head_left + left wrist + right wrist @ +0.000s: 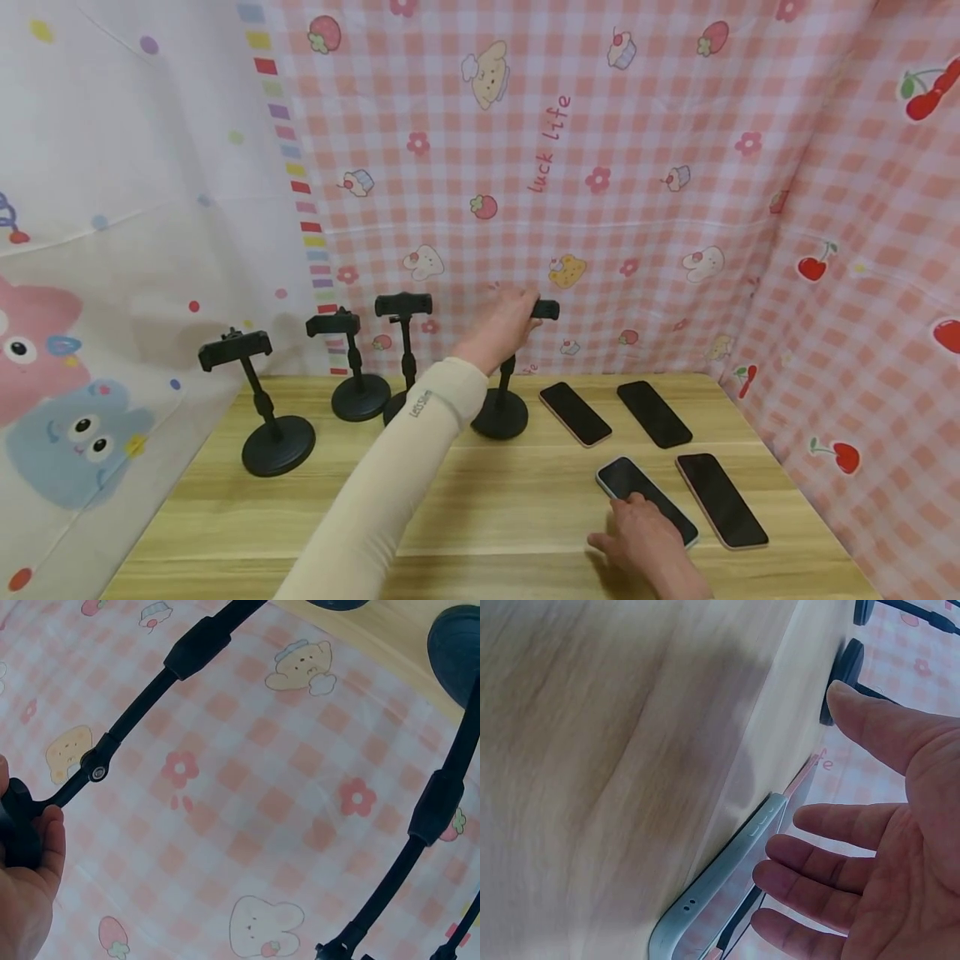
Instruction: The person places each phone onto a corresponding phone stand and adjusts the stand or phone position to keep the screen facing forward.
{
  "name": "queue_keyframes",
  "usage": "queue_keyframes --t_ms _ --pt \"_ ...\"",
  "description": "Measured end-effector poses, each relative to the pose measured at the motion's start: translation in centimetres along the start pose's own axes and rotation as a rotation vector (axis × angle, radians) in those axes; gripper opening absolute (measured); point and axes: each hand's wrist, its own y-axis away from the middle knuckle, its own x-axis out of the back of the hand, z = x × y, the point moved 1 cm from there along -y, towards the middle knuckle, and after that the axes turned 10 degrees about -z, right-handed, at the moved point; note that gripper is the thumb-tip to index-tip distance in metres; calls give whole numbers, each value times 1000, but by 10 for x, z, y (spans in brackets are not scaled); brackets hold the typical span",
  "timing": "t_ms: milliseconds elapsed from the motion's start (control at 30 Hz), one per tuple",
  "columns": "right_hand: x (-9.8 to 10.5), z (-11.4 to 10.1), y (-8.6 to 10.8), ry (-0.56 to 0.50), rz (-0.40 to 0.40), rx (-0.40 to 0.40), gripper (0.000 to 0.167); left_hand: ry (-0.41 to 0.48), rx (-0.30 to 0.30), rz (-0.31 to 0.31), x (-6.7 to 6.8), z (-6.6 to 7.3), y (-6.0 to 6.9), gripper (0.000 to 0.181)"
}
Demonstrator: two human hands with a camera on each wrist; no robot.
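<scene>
My left hand (507,327) grips the black clamp head (547,309) of the rightmost phone stand, whose round base (501,415) rests on the table. In the left wrist view the fingers curl round that dark clamp (20,829), and the jointed stem (142,705) runs up from it. Over the near end of a phone in a pale blue case (637,483) hovers my right hand (648,537). Its fingers (817,892) are spread and relaxed beside the phone's edge (718,877) in the right wrist view; whether they touch it I cannot tell.
Three more black phone stands stand to the left: one far left (279,445), one behind (361,397), one partly behind my sleeve (407,358). Three other dark-screened phones lie at right: (576,414) nearest the stand, a back one (655,414) and a front one (722,500). Patterned cloth (600,217) encloses the table.
</scene>
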Motion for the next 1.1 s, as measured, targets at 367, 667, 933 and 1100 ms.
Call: queue_keyframes --t_ms 367,667,933,1100 --pt "-1 5 2 -6 17 6 67 11 -29 -8 -9 7 -7 34" --pt "0 18 2 10 71 17 63 -27 18 -141 11 17 -11 21" --pt "3 37 -3 -14 56 23 71 38 -14 -110 6 10 -7 22" --pt "4 45 -7 4 85 0 73 44 -27 -106 6 6 -4 23"
